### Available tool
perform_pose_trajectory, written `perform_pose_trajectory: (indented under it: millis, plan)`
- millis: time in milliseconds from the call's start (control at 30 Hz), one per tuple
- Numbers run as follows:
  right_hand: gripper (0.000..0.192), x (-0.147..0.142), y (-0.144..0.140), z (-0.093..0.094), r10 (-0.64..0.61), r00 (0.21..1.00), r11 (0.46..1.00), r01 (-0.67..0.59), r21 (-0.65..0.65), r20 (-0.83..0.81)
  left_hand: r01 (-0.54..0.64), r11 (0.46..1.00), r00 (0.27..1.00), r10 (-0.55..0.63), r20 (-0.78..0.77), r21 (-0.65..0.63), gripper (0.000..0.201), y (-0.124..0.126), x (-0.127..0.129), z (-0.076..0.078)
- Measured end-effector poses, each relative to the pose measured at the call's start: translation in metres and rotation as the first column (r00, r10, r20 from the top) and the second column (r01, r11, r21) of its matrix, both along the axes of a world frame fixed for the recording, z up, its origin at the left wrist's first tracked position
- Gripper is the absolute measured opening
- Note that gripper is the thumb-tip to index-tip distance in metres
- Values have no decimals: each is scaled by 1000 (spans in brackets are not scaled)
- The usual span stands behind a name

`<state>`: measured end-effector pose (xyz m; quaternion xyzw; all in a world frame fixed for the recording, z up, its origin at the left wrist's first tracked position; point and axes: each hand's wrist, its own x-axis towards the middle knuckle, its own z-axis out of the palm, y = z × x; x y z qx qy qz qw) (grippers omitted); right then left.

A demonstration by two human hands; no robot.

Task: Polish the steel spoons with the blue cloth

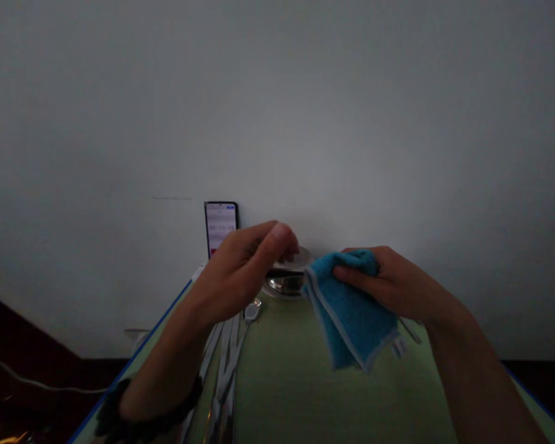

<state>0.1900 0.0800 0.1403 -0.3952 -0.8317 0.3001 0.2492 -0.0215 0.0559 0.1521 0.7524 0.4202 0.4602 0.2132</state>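
My right hand (382,280) grips a blue cloth (346,314) with a pale border, the thumb lying across its front. The cloth hangs in folds above the table. To the left, my left hand (254,256) is raised with its fingers curled in and the thumb against them. Whatever it may hold is hidden. Behind and between the hands stands a shiny metal bowl (284,285), partly covered by my left hand. Below my left forearm lie several long metal utensils, among them a spoon (252,310).
A phone (221,225) with a lit timer screen leans against the white wall (351,123). The green table (305,394) has a blue edge. A thin metal handle (411,331) lies right of the cloth. A white cable (41,385) hangs at far left.
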Motion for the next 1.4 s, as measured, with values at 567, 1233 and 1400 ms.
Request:
perform_pose_trajectory:
  millis: [567,1233,1400]
  plan:
    - [32,12,-2,8,-77,975,993,56,105,208,124,989,917,-145,372,80,42,9,33,-19]
    - [30,-7,-2,5,86,965,991,-108,75,249,-135,990,972,141,-187,40,25,0,21,-7]
    - [26,0,5,0,75,983,994,-86,60,167,85,973,778,-199,-596,-214,34,-2,5,-3]
